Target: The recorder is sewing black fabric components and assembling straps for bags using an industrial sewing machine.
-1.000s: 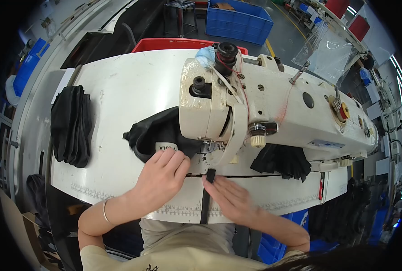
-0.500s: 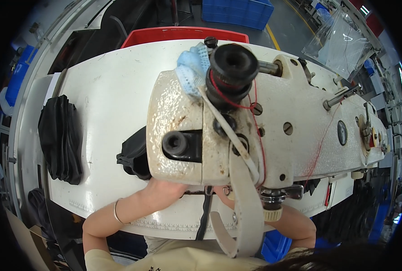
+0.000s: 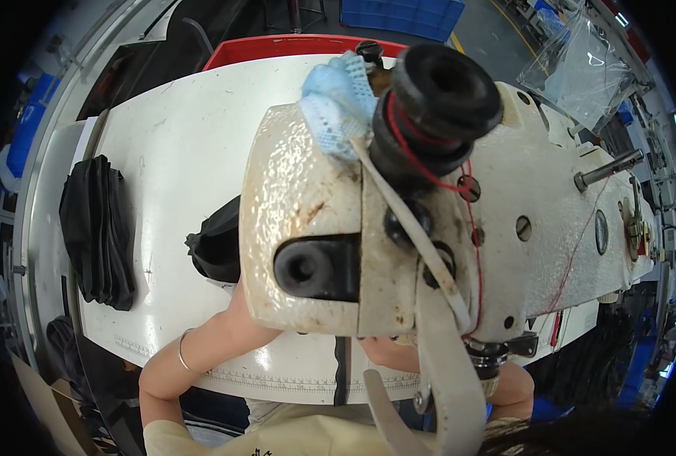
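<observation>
A cream sewing machine (image 3: 307, 197) fills the middle of the view and covers most of both hands. My left hand (image 3: 253, 318) reaches under the machine's head from the left, its fingers out of sight. Just beyond it, a black fabric piece (image 3: 218, 242) sticks out from beneath the head on the left. Only part of my right hand (image 3: 390, 354) shows below the machine, with its fingers hidden too. Between the hands a narrow black strip (image 3: 342, 372) runs down over the table's near edge. What either hand holds cannot be made out.
A stack of folded black fabric (image 3: 97, 232) lies at the left of the white table (image 3: 175, 144). Red thread, a black knob (image 3: 444, 91) and a crumpled blue cloth (image 3: 338, 102) are on the machine. Behind the table stands a red bin (image 3: 292, 47); a blue crate (image 3: 402, 17) is farther off.
The machine's head appears larger and nearer. My left hand has gone farther forward under it, and my right hand now shows more below it. The black fabric piece has shifted slightly left.
</observation>
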Demonstrator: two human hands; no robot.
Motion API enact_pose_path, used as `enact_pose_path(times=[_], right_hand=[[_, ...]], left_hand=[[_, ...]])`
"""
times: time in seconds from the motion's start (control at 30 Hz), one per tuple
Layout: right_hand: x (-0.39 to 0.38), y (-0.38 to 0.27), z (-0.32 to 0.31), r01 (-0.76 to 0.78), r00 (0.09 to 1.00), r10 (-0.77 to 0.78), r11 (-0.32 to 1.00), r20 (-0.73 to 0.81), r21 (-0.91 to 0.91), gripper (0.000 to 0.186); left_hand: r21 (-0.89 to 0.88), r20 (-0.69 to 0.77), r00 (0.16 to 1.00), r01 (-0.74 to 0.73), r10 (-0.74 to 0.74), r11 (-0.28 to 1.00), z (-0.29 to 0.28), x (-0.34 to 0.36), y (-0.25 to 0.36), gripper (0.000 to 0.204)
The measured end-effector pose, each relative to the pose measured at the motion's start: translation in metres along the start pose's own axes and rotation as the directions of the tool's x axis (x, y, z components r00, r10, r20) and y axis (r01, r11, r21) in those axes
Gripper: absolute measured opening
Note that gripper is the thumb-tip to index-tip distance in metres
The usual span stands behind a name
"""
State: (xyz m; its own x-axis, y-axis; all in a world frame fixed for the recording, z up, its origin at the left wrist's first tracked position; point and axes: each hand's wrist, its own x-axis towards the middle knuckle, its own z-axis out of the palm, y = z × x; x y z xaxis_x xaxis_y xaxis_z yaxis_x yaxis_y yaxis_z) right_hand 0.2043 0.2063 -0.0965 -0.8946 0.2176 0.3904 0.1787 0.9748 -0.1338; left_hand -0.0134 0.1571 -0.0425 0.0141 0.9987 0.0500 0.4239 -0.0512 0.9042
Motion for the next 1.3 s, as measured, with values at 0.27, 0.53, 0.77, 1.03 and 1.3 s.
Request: enact_pose_path(times=[0.27,0.53,0.77,1.03,1.3], right_hand=[[0.0,-0.011,-0.003,-0.264,0.94,0.34,0.775,-0.027,0.575,0.025],[0.045,-0.003,-0.062,0.805,0.592,-0.467,0.307,0.656,-0.508,0.02],[0.05,-0.005,-0.066,0.837,0.298,-0.195,-0.416,0.934,-0.354,0.014],[0.034,0.006,-0.062,0.719,0.683,-0.374,0.197,0.627,-0.666,0.025],[0.017,0.003,-0.045,0.595,0.803,-0.326,0.479,0.498,-0.645,0.031]], left_hand=[[0.366,0.045,0.952,-0.299,0.304,0.881,0.014,-0.01,-0.004,0.033],[0.266,0.01,0.968,-0.246,0.253,0.932,0.015,-0.007,-0.002,0.03],[0.212,0.027,0.986,-0.164,0.162,0.963,0.014,-0.006,-0.001,0.032],[0.311,0.04,0.945,-0.32,0.324,0.895,0.014,-0.002,0.003,0.04],[0.364,0.053,0.943,-0.324,0.328,0.873,0.014,-0.005,0.0,0.043]])
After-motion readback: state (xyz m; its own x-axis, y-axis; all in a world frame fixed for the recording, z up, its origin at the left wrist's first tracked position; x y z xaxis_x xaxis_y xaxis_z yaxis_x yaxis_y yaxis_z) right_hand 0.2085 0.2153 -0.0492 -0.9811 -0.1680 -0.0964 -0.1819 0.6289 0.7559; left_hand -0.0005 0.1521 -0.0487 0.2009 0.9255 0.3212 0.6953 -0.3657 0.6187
